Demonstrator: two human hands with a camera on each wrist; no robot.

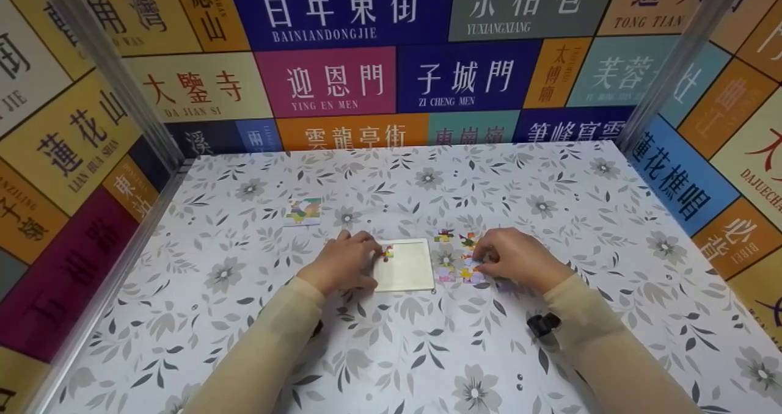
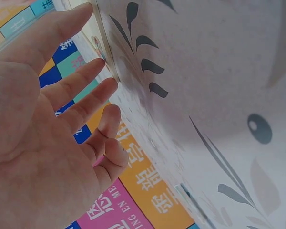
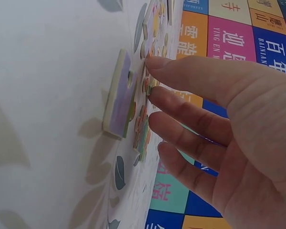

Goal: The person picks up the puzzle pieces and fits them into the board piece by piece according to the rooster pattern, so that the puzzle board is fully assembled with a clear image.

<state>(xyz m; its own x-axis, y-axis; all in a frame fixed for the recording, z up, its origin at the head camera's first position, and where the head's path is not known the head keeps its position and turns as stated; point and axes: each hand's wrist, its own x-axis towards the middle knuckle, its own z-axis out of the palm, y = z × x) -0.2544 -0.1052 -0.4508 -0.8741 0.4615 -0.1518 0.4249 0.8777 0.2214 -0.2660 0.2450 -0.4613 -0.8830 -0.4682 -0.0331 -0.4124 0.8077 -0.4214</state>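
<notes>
A shallow cream puzzle tray (image 1: 406, 270) lies flat, a small colourful piece (image 1: 387, 253) in its upper left corner. My left hand (image 1: 342, 262) rests at the tray's left side, thumb and fingertips right at its edge, fingers extended and spread in the left wrist view. To the right of the tray lie several loose jigsaw pieces (image 1: 446, 273). Over the right-hand ones is my right hand (image 1: 519, 256). In the right wrist view its thumb and index fingertip stand apart beside a small piece (image 3: 146, 86); a purple-topped piece (image 3: 118, 98) lies nearer the camera.
A colourful picture card (image 1: 303, 212) lies farther back on the left. White cloth with grey leaves and flowers covers the table (image 1: 366, 353). Panels with Chinese lettering (image 1: 336, 84) stand along the back and both sides. A dark wrist device (image 1: 544, 323) shows at the right sleeve.
</notes>
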